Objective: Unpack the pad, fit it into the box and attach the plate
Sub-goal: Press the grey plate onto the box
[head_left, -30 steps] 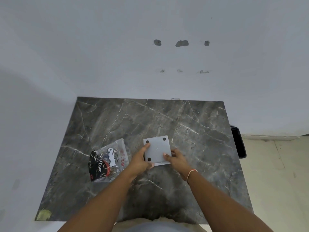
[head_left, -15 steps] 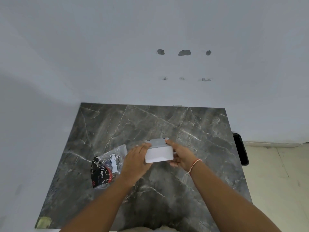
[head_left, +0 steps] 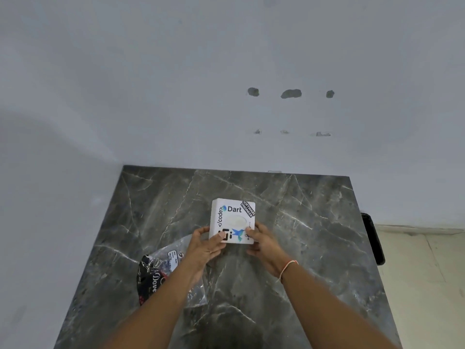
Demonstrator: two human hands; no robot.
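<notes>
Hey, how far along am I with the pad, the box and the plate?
Done: nothing clearly. The pad's clear packet lies on the marble table, apparently unopened, partly under your left forearm. In hand: your left hand and right hand grip the white stickered box by its near corners, sticker face up. Left: unpack the pad, fit it in and attach the plate, which I can't pick out here.
</notes>
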